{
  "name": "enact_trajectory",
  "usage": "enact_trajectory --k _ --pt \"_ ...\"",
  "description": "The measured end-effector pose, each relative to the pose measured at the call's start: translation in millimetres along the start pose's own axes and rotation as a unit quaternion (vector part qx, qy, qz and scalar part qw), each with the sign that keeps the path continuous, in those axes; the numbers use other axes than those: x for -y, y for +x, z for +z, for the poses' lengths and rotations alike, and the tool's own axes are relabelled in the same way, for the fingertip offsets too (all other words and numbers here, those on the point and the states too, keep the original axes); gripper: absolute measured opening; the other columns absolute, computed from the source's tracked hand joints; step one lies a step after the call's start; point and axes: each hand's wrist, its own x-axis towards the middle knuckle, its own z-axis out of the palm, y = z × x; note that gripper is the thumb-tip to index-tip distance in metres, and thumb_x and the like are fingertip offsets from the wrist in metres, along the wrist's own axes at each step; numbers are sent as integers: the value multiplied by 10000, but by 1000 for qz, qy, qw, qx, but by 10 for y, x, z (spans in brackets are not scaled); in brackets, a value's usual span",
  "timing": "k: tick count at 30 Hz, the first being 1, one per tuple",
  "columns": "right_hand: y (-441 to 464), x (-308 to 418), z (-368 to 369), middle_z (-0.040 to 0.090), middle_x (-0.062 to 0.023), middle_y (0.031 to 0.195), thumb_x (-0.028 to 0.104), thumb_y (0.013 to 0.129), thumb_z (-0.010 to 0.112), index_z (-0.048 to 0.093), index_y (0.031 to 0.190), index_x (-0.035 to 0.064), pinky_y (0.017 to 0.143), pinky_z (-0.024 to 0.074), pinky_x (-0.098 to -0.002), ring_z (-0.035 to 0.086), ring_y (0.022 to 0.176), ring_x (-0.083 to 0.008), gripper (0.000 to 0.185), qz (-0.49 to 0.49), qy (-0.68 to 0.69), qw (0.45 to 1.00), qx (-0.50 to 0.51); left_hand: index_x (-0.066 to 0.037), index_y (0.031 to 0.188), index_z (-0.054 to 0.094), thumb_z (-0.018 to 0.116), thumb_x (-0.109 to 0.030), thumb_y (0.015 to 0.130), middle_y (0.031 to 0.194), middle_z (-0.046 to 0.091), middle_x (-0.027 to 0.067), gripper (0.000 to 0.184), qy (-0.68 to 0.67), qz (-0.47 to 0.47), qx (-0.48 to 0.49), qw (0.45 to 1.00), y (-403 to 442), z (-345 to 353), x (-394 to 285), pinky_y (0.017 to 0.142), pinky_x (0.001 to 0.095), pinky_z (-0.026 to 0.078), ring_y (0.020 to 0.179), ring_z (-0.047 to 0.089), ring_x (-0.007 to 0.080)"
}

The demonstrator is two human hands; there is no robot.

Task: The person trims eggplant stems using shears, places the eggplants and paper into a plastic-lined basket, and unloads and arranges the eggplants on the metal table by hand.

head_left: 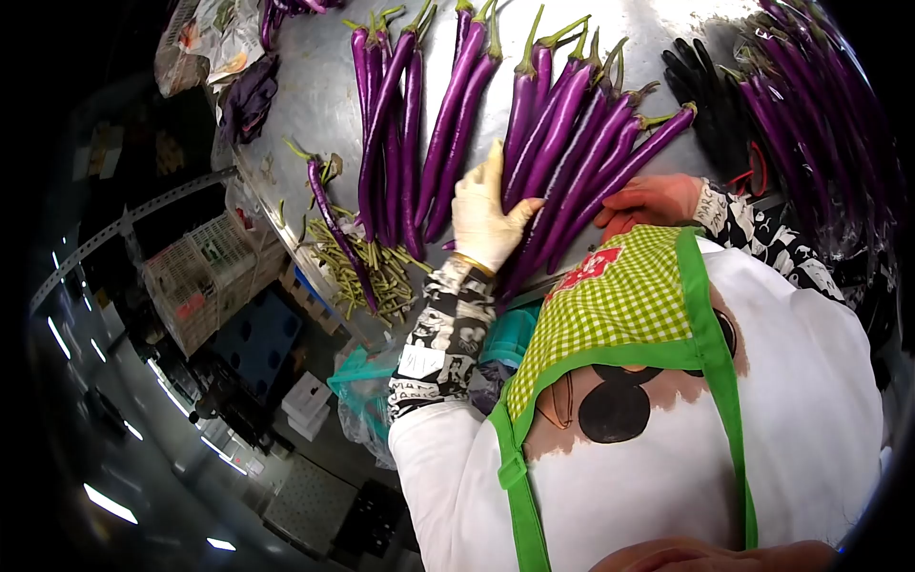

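Long purple eggplants [562, 124] with green stems lie fanned out on a metal table [315, 86]. My left hand [489, 212], in a whitish glove, rests against the left edge of this group, its thumb and index finger apart. Another group of eggplants [389, 133] lies to its left. My right hand [653, 200], in a reddish glove, is beside the lower right end of the fan, fingers extended and partly spread. A single thin eggplant [334, 214] lies farther left over a heap of cut green stems [367, 267].
At the right are bagged eggplants [801, 124], a black glove [705, 105] and red-handled scissors [756, 172]. Plastic bags [205, 43] sit at the upper left corner. A crate [214, 262] stands beyond the table's left edge, and a teal bag [367, 377] hangs below.
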Motion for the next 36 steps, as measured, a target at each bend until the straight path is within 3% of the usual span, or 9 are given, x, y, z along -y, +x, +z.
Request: enact_trajectory --k 4,11,16,21,23,25,31,34,36 --pt "-1 25 36 715 -186 1015 251 1019 518 615 1161 -85 815 559 -288 697 928 -204 378 -10 -13 1000 2 -18 1454 423 747 -153 878 1385 556 132 674 -258 -16 7 966 141 -128 378 1103 313 384 1269 518 200" --pt "70 21 -46 715 -195 1019 243 1020 514 615 1162 -89 830 556 -286 698 929 -202 375 70 53 996 9 36 1374 511 748 -163 891 1205 651 81 574 -496 -139 120 848 326 -348 842 962 240 463 1077 593 119" --pt "55 96 15 711 -205 1025 218 1023 506 608 1177 -86 850 554 -290 698 943 -215 356 105 91 990 -3 66 1358 514 742 -174 895 1200 662 89 569 -484 -114 63 865 283 -394 784 953 233 474 1069 616 125" --pt "107 -136 -138 708 -207 1038 233 1024 504 600 1188 -85 858 556 -300 697 962 -221 371 39 49 998 -5 -30 1418 482 732 -171 895 1193 670 148 597 -541 -133 29 830 160 -520 669 742 269 566 874 695 164" --pt "135 -149 -188 707 -207 1035 237 1022 508 600 1186 -86 857 557 -303 696 966 -226 374 46 46 998 5 -29 1409 495 734 -119 887 1128 695 131 581 -518 -153 4 842 136 -617 694 602 207 516 739 662 100" --pt "74 74 -40 707 -206 1031 237 1019 515 601 1183 -87 855 559 -306 696 969 -232 373 114 106 988 17 -29 1381 532 736 -107 884 1067 708 114 543 -528 -137 -30 837 133 -633 730 584 201 502 652 613 82" --pt "117 -44 -133 706 -205 1034 224 1008 536 606 1168 -84 849 562 -310 697 969 -241 354 93 127 987 19 -27 1266 646 684 -155 937 883 644 28 355 -442 -115 -119 882 119 -705 549 548 204 457 583 541 75" --pt "63 -40 -54 708 -211 1012 220 1003 547 617 1147 -81 834 566 -308 700 952 -242 341 61 111 991 -36 -25 1270 641 692 -120 926 924 643 16 360 -423 -23 -121 898 8 -752 411 573 205 473 620 559 76" --pt "50 38 -36 711 -209 999 220 1003 548 620 1140 -79 823 569 -306 702 938 -245 336 95 122 988 -10 -12 1284 622 686 -139 930 1014 678 59 381 -429 -43 -159 888 -38 -758 443 610 214 489 652 572 88"
